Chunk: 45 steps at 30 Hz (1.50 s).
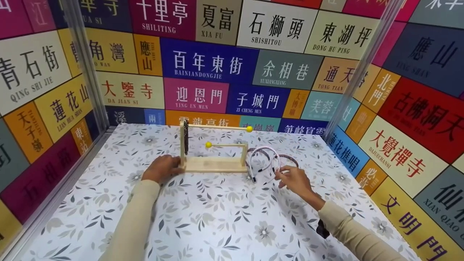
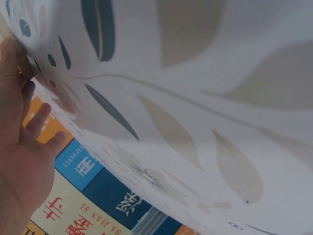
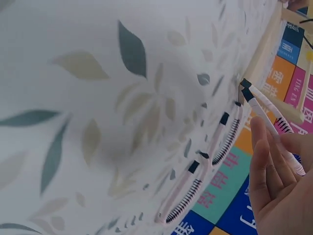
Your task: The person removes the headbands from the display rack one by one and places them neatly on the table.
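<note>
A wooden stand [image 1: 217,165] with two posts and two horizontal rods, each tipped with a yellow ball, stands upright on the table. Something dark and beaded or braided, seen edge-on, hangs [image 1: 186,137] on the upper rod by the left post. My left hand [image 1: 163,169] holds the left end of the stand's base, thumb and index finger at the wood, the other fingers loose. Beside the stand's right end, my right hand [image 1: 293,179] pinches a white-pink cord-wrapped headband [image 1: 266,147] with black tips, raised off the table in the right wrist view.
More headbands lie behind and beside the right hand, among them a dark striped one [image 1: 289,157]; the right wrist view shows two striped headbands [image 3: 225,137] on the table. The flower-patterned tabletop [image 1: 224,217] meets sign-covered walls [image 1: 206,58] at the back and sides.
</note>
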### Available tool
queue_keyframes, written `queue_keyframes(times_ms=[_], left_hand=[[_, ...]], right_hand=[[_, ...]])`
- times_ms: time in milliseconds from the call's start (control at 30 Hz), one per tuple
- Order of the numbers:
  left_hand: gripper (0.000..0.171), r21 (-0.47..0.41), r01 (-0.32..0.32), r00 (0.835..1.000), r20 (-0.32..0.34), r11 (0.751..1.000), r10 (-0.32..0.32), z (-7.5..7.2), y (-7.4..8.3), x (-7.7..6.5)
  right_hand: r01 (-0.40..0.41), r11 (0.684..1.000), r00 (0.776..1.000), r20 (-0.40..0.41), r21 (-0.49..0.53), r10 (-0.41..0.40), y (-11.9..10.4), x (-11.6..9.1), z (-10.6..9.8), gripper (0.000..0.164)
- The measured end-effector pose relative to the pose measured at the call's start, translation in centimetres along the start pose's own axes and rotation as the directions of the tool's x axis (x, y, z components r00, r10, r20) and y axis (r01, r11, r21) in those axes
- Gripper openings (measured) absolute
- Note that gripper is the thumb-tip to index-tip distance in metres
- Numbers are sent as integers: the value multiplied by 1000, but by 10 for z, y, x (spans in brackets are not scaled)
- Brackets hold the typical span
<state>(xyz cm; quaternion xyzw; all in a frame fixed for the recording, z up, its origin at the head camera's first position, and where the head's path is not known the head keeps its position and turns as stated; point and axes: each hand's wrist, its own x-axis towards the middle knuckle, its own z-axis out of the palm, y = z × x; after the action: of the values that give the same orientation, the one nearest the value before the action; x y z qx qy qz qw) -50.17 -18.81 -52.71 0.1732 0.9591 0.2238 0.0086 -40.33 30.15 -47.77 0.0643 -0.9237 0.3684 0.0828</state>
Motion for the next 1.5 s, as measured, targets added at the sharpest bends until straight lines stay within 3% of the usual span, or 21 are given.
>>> queue_keyframes(times_ms=[233,467,667,967,1267,1500], left_hand=[[29,8,-21,1000,-16,1000,21,-3,3,-7],[25,21,-13,1000,-8,1000,14,2,-5,2],[29,8,28,1000,13,1000,-28,1,-3,7],[27,-9,22,1000,13,1000,-21,1,0,7],[27,-4,-1,1000,-5,1000,1,1,-1,6],[25,23,-26,999,-19,999,27,3,-2,1]], right_hand=[[-57,997,997,47,43,55,3,-13,13,25],[-87,994,994,79,73,81,4,-19,18,24],[-137,983,987,101,123,125,9,-18,17,24],[-207,976,975,100,70,199,14,-19,13,28],[-225,973,972,84,45,221,17,-20,14,23],[-171,985,984,59,25,170,18,-20,16,25]])
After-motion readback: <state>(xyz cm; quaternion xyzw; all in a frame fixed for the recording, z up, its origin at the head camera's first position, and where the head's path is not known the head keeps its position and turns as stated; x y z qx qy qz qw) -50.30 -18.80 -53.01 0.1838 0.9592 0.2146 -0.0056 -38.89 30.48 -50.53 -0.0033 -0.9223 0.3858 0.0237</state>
